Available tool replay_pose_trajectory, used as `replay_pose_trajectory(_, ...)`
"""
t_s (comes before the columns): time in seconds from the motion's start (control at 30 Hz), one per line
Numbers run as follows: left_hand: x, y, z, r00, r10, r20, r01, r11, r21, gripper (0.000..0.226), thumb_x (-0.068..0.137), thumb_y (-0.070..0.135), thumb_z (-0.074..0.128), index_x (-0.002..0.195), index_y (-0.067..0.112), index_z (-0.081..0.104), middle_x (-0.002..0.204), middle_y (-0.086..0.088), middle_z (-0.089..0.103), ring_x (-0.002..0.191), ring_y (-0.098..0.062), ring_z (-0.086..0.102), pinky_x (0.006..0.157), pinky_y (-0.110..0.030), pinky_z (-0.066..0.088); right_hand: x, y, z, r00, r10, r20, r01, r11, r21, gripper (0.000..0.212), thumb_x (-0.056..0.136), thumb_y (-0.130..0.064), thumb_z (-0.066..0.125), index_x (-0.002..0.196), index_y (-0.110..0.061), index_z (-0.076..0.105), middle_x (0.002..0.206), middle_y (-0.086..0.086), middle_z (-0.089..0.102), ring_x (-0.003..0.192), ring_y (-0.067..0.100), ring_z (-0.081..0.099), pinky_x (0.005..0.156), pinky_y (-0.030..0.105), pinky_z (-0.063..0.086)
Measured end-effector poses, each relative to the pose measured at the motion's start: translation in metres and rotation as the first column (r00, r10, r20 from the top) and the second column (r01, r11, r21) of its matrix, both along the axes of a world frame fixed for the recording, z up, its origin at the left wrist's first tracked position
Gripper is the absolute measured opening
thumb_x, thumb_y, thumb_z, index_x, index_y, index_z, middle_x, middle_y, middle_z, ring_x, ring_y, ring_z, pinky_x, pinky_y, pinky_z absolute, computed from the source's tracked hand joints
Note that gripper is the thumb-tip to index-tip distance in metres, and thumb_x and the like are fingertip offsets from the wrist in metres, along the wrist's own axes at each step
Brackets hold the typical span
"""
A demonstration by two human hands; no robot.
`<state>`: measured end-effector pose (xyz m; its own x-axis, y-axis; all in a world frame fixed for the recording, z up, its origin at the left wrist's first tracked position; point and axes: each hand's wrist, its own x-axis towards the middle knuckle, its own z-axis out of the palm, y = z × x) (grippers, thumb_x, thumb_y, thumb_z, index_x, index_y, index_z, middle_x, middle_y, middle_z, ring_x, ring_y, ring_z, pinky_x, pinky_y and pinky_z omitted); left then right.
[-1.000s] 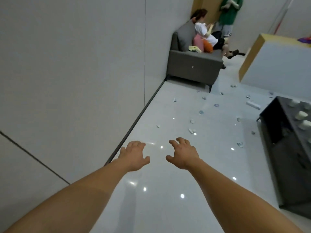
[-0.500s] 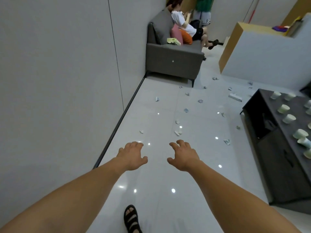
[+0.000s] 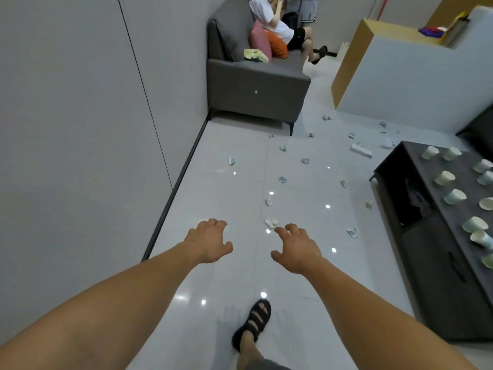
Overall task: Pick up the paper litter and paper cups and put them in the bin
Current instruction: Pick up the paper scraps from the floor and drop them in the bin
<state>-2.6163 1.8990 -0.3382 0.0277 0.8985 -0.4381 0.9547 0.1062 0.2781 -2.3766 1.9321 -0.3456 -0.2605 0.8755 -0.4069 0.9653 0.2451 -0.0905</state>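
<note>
Several scraps of paper litter lie scattered over the glossy white floor, the nearest one point(image 3: 271, 222) just beyond my fingertips, others at mid-floor point(image 3: 282, 179) and near the sofa point(image 3: 231, 161). Several paper cups point(image 3: 444, 178) lie tipped on the dark cabinet point(image 3: 432, 263) at the right. My left hand point(image 3: 210, 243) and my right hand point(image 3: 297, 249) are held out in front of me above the floor, fingers loosely spread, both holding nothing. No bin shows in this view.
A grey wall point(image 3: 80, 129) runs along the left. A grey sofa point(image 3: 256, 84) with a seated person stands at the far end, a white and wood counter point(image 3: 400, 76) at the back right. My sandalled foot point(image 3: 253, 324) steps on the floor below my arms.
The view has advanced down the room and tilted down; the sofa, litter and cabinet have come closer. My foot has stepped forward into view. Both hands stay outstretched and hold nothing.
</note>
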Motion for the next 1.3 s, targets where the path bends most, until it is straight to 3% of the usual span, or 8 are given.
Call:
replay_pose_trajectory(0.47, 0.007, 0.215, -0.041, 0.992, 0.098, 0.082, -0.09, 0.991, -0.101, 0.069, 0.092, 0.048, 0.047, 0.15, 0.019, 0.023, 0.151, -0.005, 0.031, 0.135, -0.026, 0.031, 0.105, -0.041, 0.035, 0.031, 0.234, -0.044, 0.997, -0.032, 0.074, 0.041, 0.992, -0.121, 0.067, 0.091, -0.048, 0.052, 0.15, -0.028, 0.025, 0.151, 0.002, 0.028, 0.132, 0.026, 0.036, 0.096, 0.038, 0.044)
replay_pose_trajectory(0.73, -0.02, 0.33, -0.116, 0.985, 0.072, 0.158, -0.041, 0.981, -0.191, 0.068, 0.093, 0.047, 0.046, 0.15, 0.018, 0.023, 0.151, -0.005, 0.03, 0.136, -0.026, 0.029, 0.108, -0.041, 0.033, 0.006, 0.34, -0.103, 0.99, -0.066, 0.121, 0.088, 0.977, -0.194, 0.068, 0.091, -0.047, 0.053, 0.15, -0.028, 0.026, 0.15, 0.001, 0.03, 0.129, 0.025, 0.039, 0.095, 0.037, 0.045)
replay_pose_trajectory(1.0, -0.029, 0.429, -0.267, 0.971, 0.096, 0.219, -0.031, 0.958, -0.285, 0.064, 0.094, 0.045, 0.043, 0.148, 0.017, 0.024, 0.151, -0.005, 0.031, 0.134, -0.025, 0.032, 0.106, -0.038, 0.035, -0.016, 0.437, -0.249, 0.981, -0.053, 0.186, 0.113, 0.939, -0.324, 0.069, 0.092, -0.048, 0.052, 0.152, -0.028, 0.022, 0.152, 0.001, 0.027, 0.131, 0.026, 0.038, 0.095, 0.038, 0.045)
replay_pose_trajectory(1.3, 0.011, 0.494, -0.507, 0.958, 0.167, 0.235, -0.071, 0.926, -0.37, 0.064, 0.096, 0.045, 0.042, 0.15, 0.018, 0.021, 0.152, -0.006, 0.029, 0.135, -0.024, 0.031, 0.107, -0.036, 0.032, 0.019, 0.526, -0.5, 0.969, 0.019, 0.246, 0.078, 0.922, -0.378, 0.075, 0.091, -0.051, 0.055, 0.151, -0.029, 0.017, 0.15, 0.002, 0.028, 0.126, 0.028, 0.041, 0.089, 0.039, 0.047)
